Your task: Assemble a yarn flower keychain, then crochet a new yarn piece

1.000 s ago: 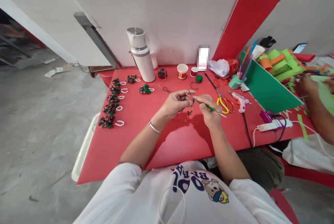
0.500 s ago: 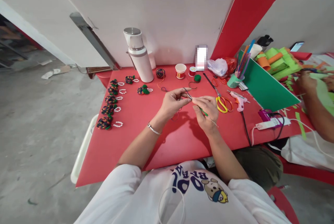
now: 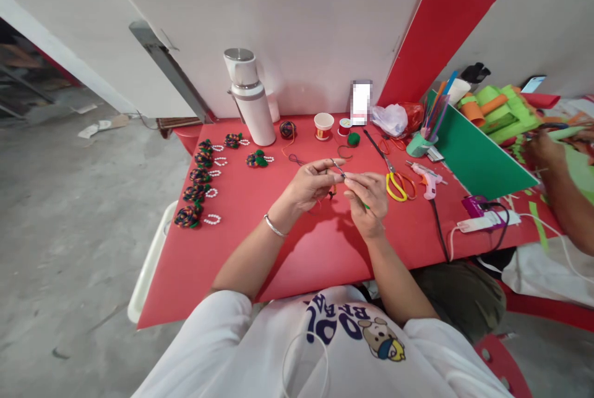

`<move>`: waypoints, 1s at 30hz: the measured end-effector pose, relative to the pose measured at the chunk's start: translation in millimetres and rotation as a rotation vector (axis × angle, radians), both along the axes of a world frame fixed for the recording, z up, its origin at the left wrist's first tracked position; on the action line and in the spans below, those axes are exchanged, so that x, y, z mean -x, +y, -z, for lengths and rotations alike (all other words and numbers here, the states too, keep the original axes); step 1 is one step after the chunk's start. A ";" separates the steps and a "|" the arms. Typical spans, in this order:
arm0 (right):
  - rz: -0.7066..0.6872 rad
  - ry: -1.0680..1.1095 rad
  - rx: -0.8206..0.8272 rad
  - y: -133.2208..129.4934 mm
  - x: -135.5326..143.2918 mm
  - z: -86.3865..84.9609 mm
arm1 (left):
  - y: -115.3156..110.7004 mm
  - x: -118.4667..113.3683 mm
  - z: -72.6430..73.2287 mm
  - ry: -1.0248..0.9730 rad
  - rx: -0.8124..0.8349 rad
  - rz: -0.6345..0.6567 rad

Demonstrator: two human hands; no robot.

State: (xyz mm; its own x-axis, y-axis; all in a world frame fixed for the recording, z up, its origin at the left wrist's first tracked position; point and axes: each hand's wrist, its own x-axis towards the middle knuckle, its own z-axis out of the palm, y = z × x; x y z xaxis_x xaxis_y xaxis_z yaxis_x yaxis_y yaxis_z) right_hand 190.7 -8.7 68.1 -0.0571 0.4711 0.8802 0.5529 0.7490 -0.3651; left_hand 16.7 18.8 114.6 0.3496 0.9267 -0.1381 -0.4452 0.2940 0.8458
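My right hand [image 3: 369, 200] is closed round a crochet hook [image 3: 338, 167] with a green handle, its metal tip pointing up and left. Close beside it, my left hand [image 3: 309, 184] pinches dark yarn at the hook, and a small piece of multicoloured yarn work [image 3: 332, 192] hangs below the fingers. A thin strand runs across the red table [image 3: 297, 262] toward a dark multicoloured yarn ball [image 3: 288, 130]. Several knotted yarn pieces with white bead loops, one of them a bundle [image 3: 188, 216], lie at the left.
A white thermos [image 3: 253, 104], paper cup [image 3: 323, 127], thread spool [image 3: 344, 127] and green ball [image 3: 353, 139] stand behind my hands. To the right are yellow-handled scissors [image 3: 396, 186], a glue gun [image 3: 427, 180], a power strip [image 3: 487, 220] and another person's hand [image 3: 547, 153].
The hook has turned in my right hand, so less of its green handle shows. The small yarn work now shows below my fingers. The view has shifted slightly.
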 end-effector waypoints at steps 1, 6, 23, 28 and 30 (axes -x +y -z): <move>-0.061 0.003 0.039 2.5 -4.6 -2.0 | 1.2 2.5 -1.0 0.000 0.007 0.016; -0.223 -0.025 0.187 11.9 -30.3 -19.4 | 5.1 10.7 -4.9 0.074 -0.032 0.009; -0.220 0.233 0.252 5.1 -7.4 -7.4 | -0.5 -1.1 1.7 0.125 -0.198 -0.091; 0.045 0.020 0.047 -0.3 0.3 -5.5 | -4.1 -8.6 1.6 0.135 -0.191 -0.221; 0.103 -0.011 0.005 -1.0 1.5 -3.0 | -4.7 -9.1 0.5 0.126 -0.147 -0.186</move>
